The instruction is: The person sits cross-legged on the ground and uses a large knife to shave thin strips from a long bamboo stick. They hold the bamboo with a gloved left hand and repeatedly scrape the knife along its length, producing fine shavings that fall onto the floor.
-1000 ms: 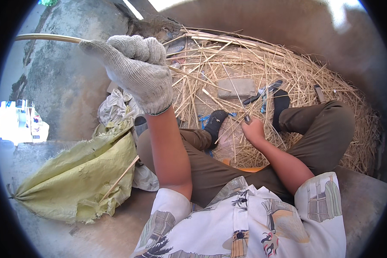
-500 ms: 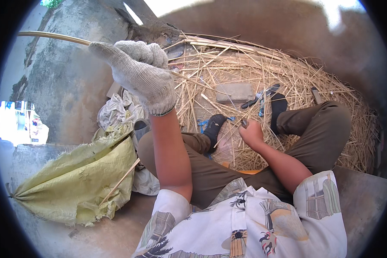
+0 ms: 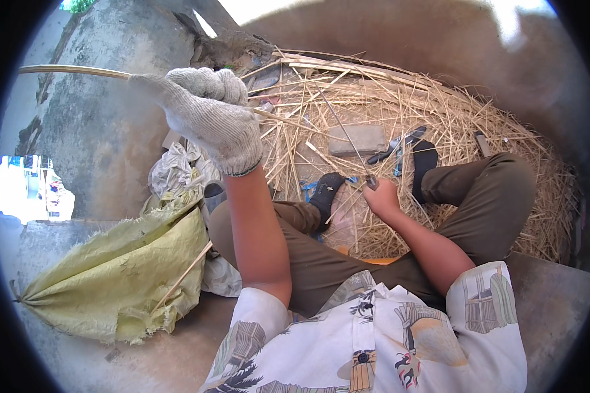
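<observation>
Concrete floor and wall, with a heap of straw-like shavings ahead of your knees. Your gloved left hand, raised, is closed around a long pale cane strip running out to its left. Your bare right hand, low between your legs, pinches a thin blade. The heaped shavings suggest much stripping done; this strip remains in work.

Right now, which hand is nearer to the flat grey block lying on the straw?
The right hand. It sits bare just below the grey block, gripping a thin blade. The gloved left hand is raised off to the block's left, holding a long bamboo strip.
</observation>
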A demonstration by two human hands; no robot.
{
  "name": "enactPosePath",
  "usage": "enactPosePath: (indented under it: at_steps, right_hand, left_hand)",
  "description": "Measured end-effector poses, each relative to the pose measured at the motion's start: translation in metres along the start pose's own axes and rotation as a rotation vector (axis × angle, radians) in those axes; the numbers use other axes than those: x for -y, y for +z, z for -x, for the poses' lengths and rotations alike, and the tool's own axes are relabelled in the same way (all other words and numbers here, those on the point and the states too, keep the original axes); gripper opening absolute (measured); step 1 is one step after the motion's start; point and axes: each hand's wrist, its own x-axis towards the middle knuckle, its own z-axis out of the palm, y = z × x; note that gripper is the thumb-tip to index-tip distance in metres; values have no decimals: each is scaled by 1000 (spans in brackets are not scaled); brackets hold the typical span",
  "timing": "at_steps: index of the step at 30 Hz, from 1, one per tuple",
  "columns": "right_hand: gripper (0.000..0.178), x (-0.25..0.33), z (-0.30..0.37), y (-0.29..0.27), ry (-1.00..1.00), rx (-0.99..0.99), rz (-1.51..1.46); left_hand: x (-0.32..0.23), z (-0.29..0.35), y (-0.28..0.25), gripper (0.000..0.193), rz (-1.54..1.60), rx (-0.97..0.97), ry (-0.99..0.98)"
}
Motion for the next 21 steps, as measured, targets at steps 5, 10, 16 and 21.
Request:
enactPosePath:
  at_steps: [5, 10, 16, 21]
  right_hand:
    - [31, -10, -6, -4, 99, 26, 170]
    - [30, 1, -6, -4, 55, -39, 110]
    - [28, -2, -2, -5, 51, -35, 105]
    - [33, -7, -10, -6, 121, 16, 207]
  left_hand:
    - [0, -3, -5, 63, -4, -46, 4]
    - [2, -2, -4, 62, -15, -56, 15]
    - [2, -3, -4, 62, -45, -38, 8]
    - [-3, -5, -7, 65, 11, -39, 15]
